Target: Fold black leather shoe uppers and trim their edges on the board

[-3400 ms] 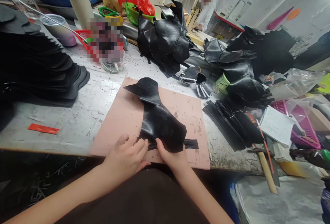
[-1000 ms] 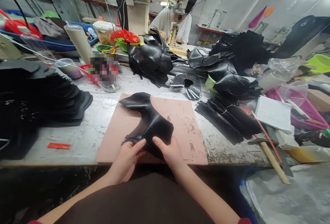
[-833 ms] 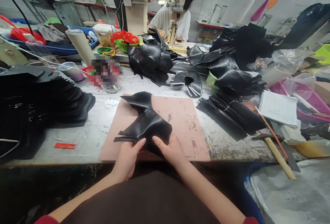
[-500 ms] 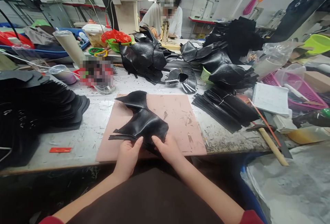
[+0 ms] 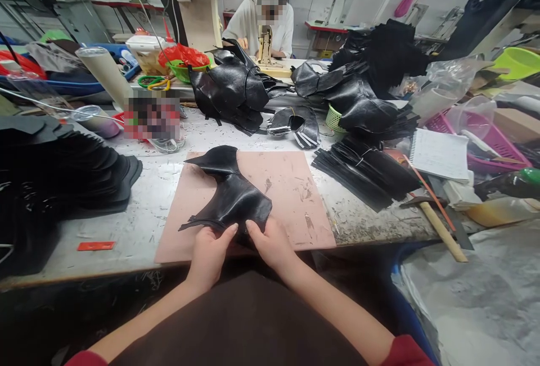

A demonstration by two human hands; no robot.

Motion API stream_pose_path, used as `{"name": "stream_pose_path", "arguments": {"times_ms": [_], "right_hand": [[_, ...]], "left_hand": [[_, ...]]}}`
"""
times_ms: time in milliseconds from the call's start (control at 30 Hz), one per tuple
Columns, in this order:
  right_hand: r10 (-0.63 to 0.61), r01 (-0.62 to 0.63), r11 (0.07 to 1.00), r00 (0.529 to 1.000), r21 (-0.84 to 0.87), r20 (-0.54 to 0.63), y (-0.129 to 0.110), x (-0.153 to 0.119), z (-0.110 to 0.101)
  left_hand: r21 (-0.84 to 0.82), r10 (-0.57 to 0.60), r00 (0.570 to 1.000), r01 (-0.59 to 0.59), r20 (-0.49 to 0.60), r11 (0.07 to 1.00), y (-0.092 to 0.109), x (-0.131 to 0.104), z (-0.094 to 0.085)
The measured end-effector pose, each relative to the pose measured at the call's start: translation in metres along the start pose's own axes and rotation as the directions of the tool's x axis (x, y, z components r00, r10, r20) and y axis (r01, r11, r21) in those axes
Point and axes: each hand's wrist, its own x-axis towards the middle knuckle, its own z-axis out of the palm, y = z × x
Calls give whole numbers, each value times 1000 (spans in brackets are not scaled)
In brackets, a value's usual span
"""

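Observation:
A shiny black leather piece (image 5: pixel 236 197), made of joined panels with a seam across it, lies partly on a pink board (image 5: pixel 291 186). Its near edge is gripped by both of my hands at the front of the board. My left hand (image 5: pixel 210 251) pinches it with the thumb on top and the fingers hidden beneath. Close beside it, my right hand (image 5: pixel 272 242) holds the right part of the same edge, thumb also on top. A narrow strip end sticks out to the left of my left hand.
Stacked black pieces (image 5: pixel 84 175) stand at left, near a red flat item (image 5: pixel 95 246). Black leather piles (image 5: pixel 236 87), bundled strips (image 5: pixel 367 169), a notebook (image 5: pixel 439 155) and a hammer (image 5: pixel 442 231) lie beyond and right. Across the table, a person (image 5: pixel 280 28) sits at a sewing machine (image 5: pixel 265 45).
Both hands stay on the leather piece. Its near left edge, where two strip ends were spread apart, now looks drawn together. The view has shifted slightly.

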Motion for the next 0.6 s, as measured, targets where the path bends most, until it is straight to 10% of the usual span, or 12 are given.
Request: {"name": "stream_pose_path", "arguments": {"times_ms": [233,600], "right_hand": [[-72,70,997,996,-44,-45,1,-2,8],[35,-33,996,999,79,-17,13,2,-3]], "left_hand": [[58,66,994,-61,-85,996,-1,-2,4],[43,1,997,-4,78,999,6,-2,5]]}}
